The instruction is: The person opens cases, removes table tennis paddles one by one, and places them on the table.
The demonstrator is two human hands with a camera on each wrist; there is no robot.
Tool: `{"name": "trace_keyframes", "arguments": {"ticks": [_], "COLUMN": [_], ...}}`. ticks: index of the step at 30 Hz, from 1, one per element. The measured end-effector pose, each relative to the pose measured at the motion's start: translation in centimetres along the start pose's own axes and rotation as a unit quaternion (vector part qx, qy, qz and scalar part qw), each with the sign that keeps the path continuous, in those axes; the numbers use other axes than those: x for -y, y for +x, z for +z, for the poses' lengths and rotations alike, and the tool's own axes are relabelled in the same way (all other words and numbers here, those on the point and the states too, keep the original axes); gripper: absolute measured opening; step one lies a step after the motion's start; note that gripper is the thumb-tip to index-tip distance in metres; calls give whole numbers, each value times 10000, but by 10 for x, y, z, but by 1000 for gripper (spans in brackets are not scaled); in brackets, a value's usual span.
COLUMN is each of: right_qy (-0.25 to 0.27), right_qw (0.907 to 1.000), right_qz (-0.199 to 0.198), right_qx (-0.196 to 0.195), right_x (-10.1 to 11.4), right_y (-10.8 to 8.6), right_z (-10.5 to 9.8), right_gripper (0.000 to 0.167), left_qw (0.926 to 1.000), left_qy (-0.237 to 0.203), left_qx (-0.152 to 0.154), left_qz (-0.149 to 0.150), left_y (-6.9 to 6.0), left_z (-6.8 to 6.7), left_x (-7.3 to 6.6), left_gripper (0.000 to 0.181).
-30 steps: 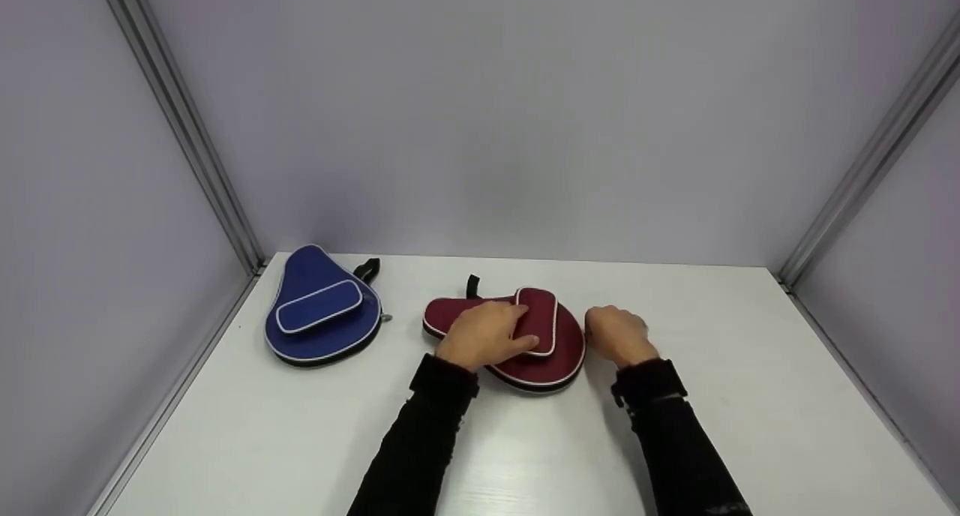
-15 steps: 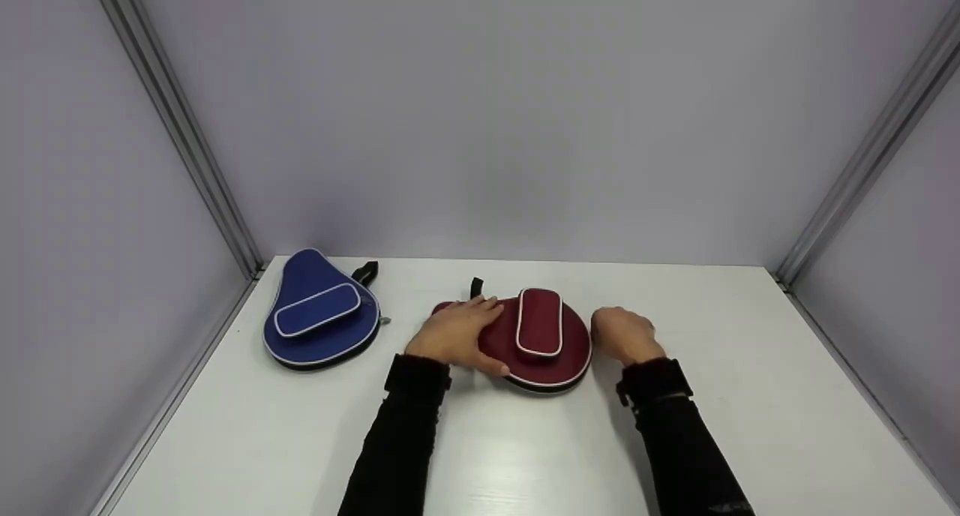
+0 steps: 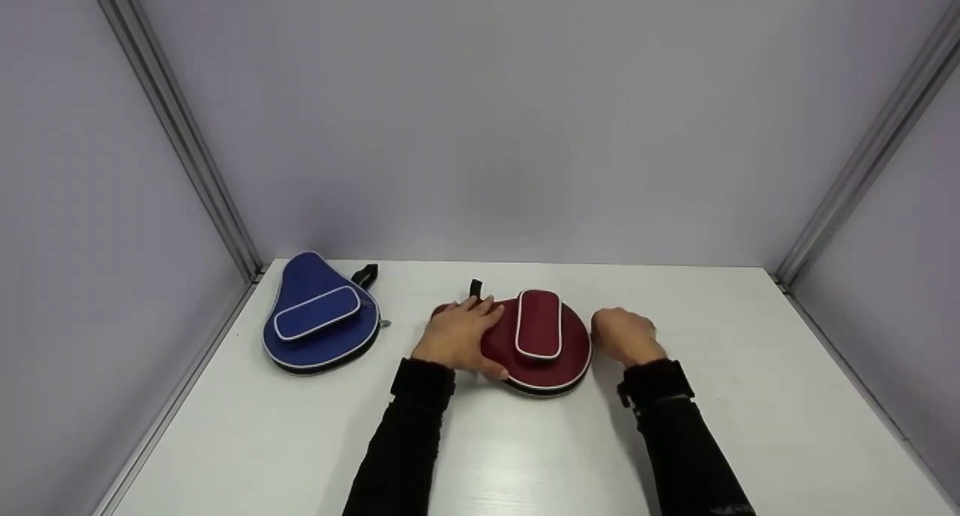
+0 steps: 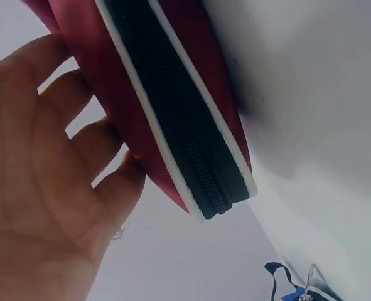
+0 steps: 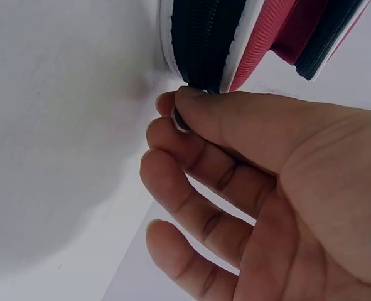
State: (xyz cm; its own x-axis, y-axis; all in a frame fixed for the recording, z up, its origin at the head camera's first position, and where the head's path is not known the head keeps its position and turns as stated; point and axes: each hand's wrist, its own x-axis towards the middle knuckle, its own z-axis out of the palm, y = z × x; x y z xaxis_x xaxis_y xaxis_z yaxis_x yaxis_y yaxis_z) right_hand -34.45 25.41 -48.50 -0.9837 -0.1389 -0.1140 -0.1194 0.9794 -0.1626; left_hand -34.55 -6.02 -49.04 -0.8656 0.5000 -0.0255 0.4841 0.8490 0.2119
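Note:
A dark red table tennis bat case (image 3: 576, 345) with white piping and a raised pocket (image 3: 538, 325) lies flat on the white table. My left hand (image 3: 459, 337) rests with fingers spread on its narrow end, covering most of that part. Black zipper tape (image 4: 179, 119) runs along the case's side in the left wrist view. At the rounded right end, my right hand (image 3: 624, 336) pinches a small zipper pull (image 5: 181, 119) between thumb and forefinger. The zipper there looks closed. A black strap (image 3: 475, 288) sticks out behind the left hand.
A blue bat case (image 3: 304, 351) of the same shape lies to the left, with a black strap (image 3: 365, 276) and a small metal zipper pull (image 3: 385, 323). Grey panels (image 3: 480, 126) enclose the white table (image 3: 765, 396) at the back and both sides.
My left hand has slid left from the pocket to the narrow end of the red case. The red case and my right hand have shifted slightly right.

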Motion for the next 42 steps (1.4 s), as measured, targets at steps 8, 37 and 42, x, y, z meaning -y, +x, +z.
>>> {"name": "trace_keyframes", "arguments": {"ticks": [8, 37, 42], "right_qy": [-44, 38, 351], "right_qw": [10000, 9994, 9973], "right_qz": [56, -242, -438], "right_qx": [8, 247, 481], "right_x": [2, 4, 8], "right_y": [-1, -10, -11], "right_z": [1, 1, 2], "right_gripper": [25, 21, 33], "left_qw": [9999, 9982, 9936], "left_qy": [45, 200, 194], "left_qx": [1, -407, -827], "left_qz": [-105, -391, -743], "left_y": [1, 5, 11], "left_z": [4, 12, 20], "left_x": [1, -2, -4], "left_gripper": [122, 123, 114]}}
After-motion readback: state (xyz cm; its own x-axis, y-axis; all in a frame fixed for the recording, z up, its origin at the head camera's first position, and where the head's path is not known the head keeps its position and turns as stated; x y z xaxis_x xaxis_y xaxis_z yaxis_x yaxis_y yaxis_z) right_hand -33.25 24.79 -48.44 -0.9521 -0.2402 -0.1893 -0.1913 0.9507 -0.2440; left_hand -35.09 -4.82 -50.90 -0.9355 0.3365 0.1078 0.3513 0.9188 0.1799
